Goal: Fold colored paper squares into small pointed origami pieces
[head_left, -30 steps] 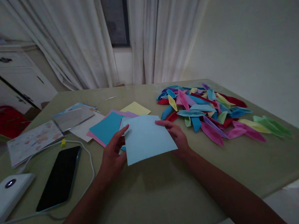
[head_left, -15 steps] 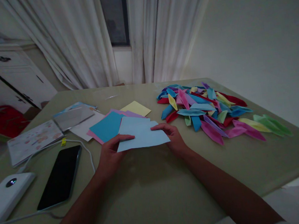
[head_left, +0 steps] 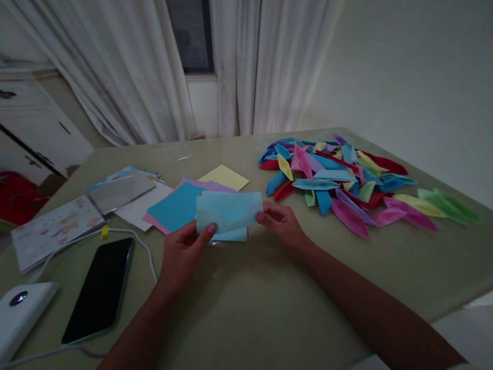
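A light blue sheet of paper (head_left: 229, 210) is held up between my hands above the middle of the table. My left hand (head_left: 183, 252) pinches its left end, thumb in front. At the lower right corner, the thumb and fingers of my right hand (head_left: 282, 225) are closed on the same sheet. Just below it shows the edge of another light blue piece of paper (head_left: 236, 235). Behind lie a darker blue sheet (head_left: 174, 208), pink and purple sheets, and a yellow sheet (head_left: 225, 178), fanned out on the table.
Many folded paper pieces (head_left: 328, 171) in mixed colours are heaped at the right. On the left are a black phone (head_left: 100, 292), a white power bank (head_left: 15, 323) with a cable (head_left: 142, 241), a patterned booklet (head_left: 59, 229) and a clear sleeve (head_left: 123, 192).
The light blue paper was lying flatter and wider between my hands; now it is a raised, narrower strip facing me. My right hand has moved slightly lower on its edge.
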`<action>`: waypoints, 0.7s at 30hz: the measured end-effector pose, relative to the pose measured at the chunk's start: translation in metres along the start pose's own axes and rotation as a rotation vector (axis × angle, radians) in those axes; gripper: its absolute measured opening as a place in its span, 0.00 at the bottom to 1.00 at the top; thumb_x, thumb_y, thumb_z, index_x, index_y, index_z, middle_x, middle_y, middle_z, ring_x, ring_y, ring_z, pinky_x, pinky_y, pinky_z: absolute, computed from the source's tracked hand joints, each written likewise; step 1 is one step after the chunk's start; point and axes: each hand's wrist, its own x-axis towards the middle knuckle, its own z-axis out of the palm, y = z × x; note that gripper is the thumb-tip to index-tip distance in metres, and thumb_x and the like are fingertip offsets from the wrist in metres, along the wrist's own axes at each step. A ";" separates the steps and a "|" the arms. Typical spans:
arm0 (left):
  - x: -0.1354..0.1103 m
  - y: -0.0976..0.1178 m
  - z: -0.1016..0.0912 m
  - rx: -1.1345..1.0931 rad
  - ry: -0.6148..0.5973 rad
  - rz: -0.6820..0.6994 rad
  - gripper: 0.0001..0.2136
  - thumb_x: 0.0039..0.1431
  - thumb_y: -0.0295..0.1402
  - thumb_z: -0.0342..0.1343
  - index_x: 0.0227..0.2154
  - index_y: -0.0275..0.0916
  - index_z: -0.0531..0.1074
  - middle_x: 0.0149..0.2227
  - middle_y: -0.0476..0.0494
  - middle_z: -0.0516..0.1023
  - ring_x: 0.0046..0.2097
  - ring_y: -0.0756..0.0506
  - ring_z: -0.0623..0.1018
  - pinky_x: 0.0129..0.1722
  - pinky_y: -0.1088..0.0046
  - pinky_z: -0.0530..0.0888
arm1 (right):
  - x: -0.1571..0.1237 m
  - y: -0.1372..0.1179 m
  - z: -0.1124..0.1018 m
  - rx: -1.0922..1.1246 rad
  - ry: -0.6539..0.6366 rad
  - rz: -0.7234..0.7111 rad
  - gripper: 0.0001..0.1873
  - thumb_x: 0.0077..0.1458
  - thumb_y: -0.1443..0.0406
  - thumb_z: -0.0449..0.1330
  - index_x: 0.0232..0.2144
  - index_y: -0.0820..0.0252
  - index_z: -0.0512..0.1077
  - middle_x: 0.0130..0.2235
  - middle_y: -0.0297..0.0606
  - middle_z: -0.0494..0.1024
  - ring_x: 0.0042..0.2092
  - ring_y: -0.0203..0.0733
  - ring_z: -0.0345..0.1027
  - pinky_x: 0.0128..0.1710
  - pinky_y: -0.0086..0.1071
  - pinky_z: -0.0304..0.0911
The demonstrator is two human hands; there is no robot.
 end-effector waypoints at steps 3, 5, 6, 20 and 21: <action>-0.003 -0.001 0.004 -0.168 -0.019 -0.080 0.35 0.53 0.52 0.75 0.60 0.39 0.76 0.31 0.47 0.85 0.33 0.42 0.83 0.34 0.70 0.77 | -0.003 0.002 0.003 0.010 0.053 0.027 0.22 0.57 0.47 0.74 0.25 0.57 0.76 0.27 0.31 0.72 0.31 0.38 0.64 0.33 0.31 0.62; -0.003 -0.001 0.005 -0.221 -0.046 -0.149 0.43 0.53 0.51 0.76 0.67 0.40 0.69 0.30 0.48 0.85 0.33 0.42 0.85 0.35 0.69 0.78 | -0.003 0.005 0.005 0.011 0.099 0.016 0.21 0.57 0.49 0.74 0.26 0.57 0.77 0.27 0.31 0.73 0.31 0.38 0.65 0.33 0.31 0.62; -0.003 -0.002 0.005 -0.216 -0.071 -0.168 0.40 0.52 0.51 0.76 0.63 0.39 0.72 0.30 0.46 0.85 0.32 0.41 0.84 0.34 0.69 0.78 | -0.003 0.007 0.006 0.020 0.128 0.004 0.19 0.56 0.50 0.75 0.28 0.57 0.77 0.28 0.31 0.75 0.32 0.38 0.66 0.33 0.32 0.63; -0.007 -0.011 0.005 -0.266 -0.396 -0.274 0.32 0.61 0.66 0.61 0.43 0.38 0.86 0.41 0.37 0.87 0.40 0.39 0.83 0.40 0.65 0.79 | -0.013 -0.007 0.012 0.116 -0.199 0.094 0.28 0.56 0.62 0.72 0.58 0.56 0.72 0.34 0.30 0.75 0.32 0.35 0.64 0.32 0.28 0.57; -0.007 -0.009 0.007 -0.223 -0.365 -0.237 0.29 0.59 0.61 0.67 0.45 0.39 0.86 0.42 0.38 0.87 0.41 0.40 0.83 0.41 0.67 0.78 | -0.015 -0.009 0.013 0.099 -0.227 0.086 0.28 0.57 0.63 0.72 0.58 0.57 0.72 0.34 0.30 0.74 0.33 0.35 0.64 0.32 0.28 0.57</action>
